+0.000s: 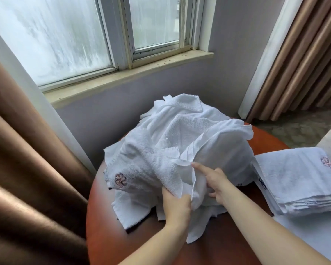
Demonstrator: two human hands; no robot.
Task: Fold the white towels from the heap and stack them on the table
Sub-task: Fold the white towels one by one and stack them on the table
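While gripping a bunched white towel [161, 169] in left hand [177, 207], pinches its edge with right hand [217, 185], forefinger straight; heap [180, 127] on table [107, 236], folded stack [302, 178] beside.

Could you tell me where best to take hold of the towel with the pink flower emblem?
Pinch the hemmed corner of the towel beside its flower emblem, coming from the left: that corner lies exposed at the edge of the heap; the rest is bunched.

Messy heap of white fluffy towels [180, 134] on round red-brown wooden bench [111, 236]. Left grip [177, 207] holds towel bunch at near side. Right grip [216, 185] just beside, pinching towel edge. Folded white towel stack [294, 178] at right.
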